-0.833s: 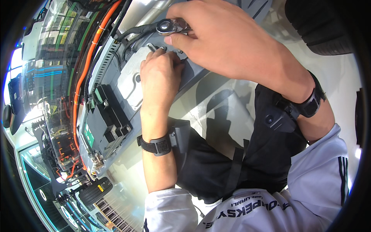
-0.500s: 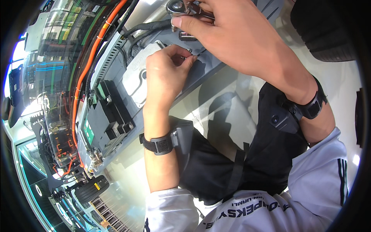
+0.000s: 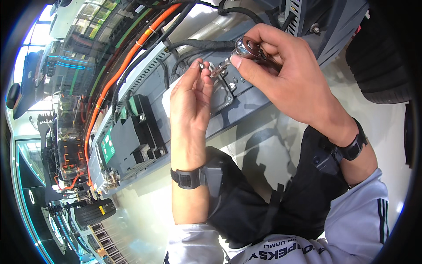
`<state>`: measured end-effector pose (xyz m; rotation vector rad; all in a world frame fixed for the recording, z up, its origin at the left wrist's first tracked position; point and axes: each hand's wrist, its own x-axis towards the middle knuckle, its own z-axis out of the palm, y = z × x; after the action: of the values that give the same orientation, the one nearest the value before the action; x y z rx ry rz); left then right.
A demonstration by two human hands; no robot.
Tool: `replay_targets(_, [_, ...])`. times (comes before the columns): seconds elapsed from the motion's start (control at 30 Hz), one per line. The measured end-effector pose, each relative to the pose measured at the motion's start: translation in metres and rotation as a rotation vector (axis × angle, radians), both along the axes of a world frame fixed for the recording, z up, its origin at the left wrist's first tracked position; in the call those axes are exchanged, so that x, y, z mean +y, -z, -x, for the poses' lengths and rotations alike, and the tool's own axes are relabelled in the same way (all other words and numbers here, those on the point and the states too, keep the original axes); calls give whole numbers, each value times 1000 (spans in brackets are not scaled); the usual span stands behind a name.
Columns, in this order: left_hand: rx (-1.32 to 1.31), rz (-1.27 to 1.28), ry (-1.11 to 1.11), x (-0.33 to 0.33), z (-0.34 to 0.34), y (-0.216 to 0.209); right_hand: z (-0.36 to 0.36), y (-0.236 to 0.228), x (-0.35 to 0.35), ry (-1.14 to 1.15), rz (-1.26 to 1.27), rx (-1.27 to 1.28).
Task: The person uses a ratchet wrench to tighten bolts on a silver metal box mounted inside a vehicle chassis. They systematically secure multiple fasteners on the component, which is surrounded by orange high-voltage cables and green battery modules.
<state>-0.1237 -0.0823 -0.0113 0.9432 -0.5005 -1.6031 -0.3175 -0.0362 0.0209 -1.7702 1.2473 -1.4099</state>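
We pinch a small, shiny silver metal fastener (image 3: 202,66) in our left hand's (image 3: 190,99) fingertips; our right hand (image 3: 290,81) grasps a chrome ratchet wrench (image 3: 246,47), its tip just beside them. Both appear over a flat silver metal cover (image 3: 222,104) near the grey metal chassis's (image 3: 242,104) long edge nearest us.

Silver ratchet (image 3: 246,47); orange cable (image 3: 118,69)
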Motion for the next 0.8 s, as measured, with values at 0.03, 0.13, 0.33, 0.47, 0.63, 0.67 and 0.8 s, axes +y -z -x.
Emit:
replay_targets(0.03, [15, 31, 37, -1, -1, 1, 0, 2, -2, -4, 4, -5])
replay_targets(0.13, [107, 26, 109, -3, 3, 0, -2, 6, -5, -8, 2, -39])
replay_targets(0.33, [91, 30, 122, 5, 17, -12, -6, 7, -6, 10, -57, -188])
replay_targets(0.47, [132, 63, 137, 4, 12, -12, -8, 5, -4, 16, -101, -180])
replay_targets(0.63, [14, 132, 164, 6, 10, -12, -16, 1, -1, 38, -169, -273])
replay_targets(0.67, [-12, 133, 157, 6, 10, -12, -18, 1, -1, 57, -184, -296])
replay_targets(0.8, [-93, 175, 154, 6, 5, -12, -17, 1, -5, 62, -247, -302])
